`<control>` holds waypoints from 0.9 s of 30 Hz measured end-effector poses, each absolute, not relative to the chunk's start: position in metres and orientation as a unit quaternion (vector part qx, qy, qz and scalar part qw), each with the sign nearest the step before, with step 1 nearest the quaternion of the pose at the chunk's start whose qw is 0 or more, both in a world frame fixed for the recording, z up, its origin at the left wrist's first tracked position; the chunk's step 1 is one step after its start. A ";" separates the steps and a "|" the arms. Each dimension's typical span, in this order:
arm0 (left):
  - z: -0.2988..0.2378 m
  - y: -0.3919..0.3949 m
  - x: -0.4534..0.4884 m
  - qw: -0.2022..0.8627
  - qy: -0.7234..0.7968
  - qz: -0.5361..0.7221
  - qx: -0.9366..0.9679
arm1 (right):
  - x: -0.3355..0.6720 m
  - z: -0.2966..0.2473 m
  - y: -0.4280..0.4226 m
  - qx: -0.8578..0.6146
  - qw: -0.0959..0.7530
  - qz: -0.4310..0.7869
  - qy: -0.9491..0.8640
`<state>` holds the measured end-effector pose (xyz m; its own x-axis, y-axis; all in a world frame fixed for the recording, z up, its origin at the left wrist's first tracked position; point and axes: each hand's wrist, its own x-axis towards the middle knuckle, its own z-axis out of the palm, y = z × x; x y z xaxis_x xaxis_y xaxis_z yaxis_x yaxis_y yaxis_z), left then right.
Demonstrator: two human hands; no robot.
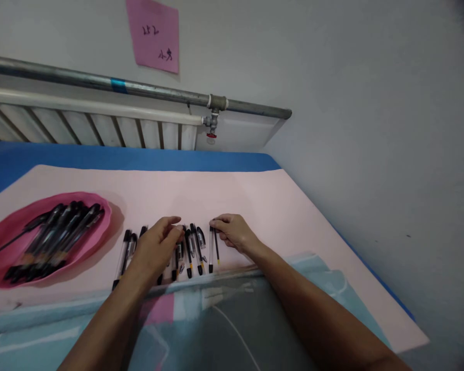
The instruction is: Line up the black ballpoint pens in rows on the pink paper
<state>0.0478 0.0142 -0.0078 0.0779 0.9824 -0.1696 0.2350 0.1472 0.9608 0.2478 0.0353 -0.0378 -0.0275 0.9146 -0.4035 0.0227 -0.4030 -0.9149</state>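
A row of several black-and-clear pens (pixel 193 250) lies side by side on a pink sheet (pixel 278 206). My left hand (pixel 158 247) rests palm down over the left-middle pens, fingers curled and touching them. My right hand (pixel 232 232) is at the right end of the row, its fingertips pinched at the top of the last pen (pixel 211 250). More pens (pixel 126 255) stick out to the left of my left hand.
A pink oval tray (pixel 100 226) at the left holds several more black pens. The sheet lies on a blue surface (pixel 139 157) against a grey wall with a radiator (pixel 100 129), a metal pipe (pixel 158 91) and a pink note (pixel 154 33).
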 end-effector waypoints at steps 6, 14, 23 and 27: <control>-0.012 0.015 0.047 0.497 0.577 0.358 0.540 | 0.241 -0.036 0.031 -0.593 0.390 0.572 -0.411; -0.017 0.017 0.043 0.460 0.577 0.345 0.580 | 0.243 -0.032 0.030 -0.604 0.373 0.549 -0.440; -0.004 0.016 0.042 0.398 0.616 0.279 0.620 | 0.253 -0.011 -0.001 -0.637 0.151 0.294 -0.696; -0.001 0.014 0.046 0.387 0.613 0.251 0.642 | 0.248 -0.011 -0.009 -0.628 0.099 0.274 -0.722</control>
<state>0.0455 0.0145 -0.0008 0.1241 0.9805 -0.1521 0.5929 0.0497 0.8038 0.2476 -0.0087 -0.0113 -0.1912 0.9608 -0.2007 0.8524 0.0612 -0.5194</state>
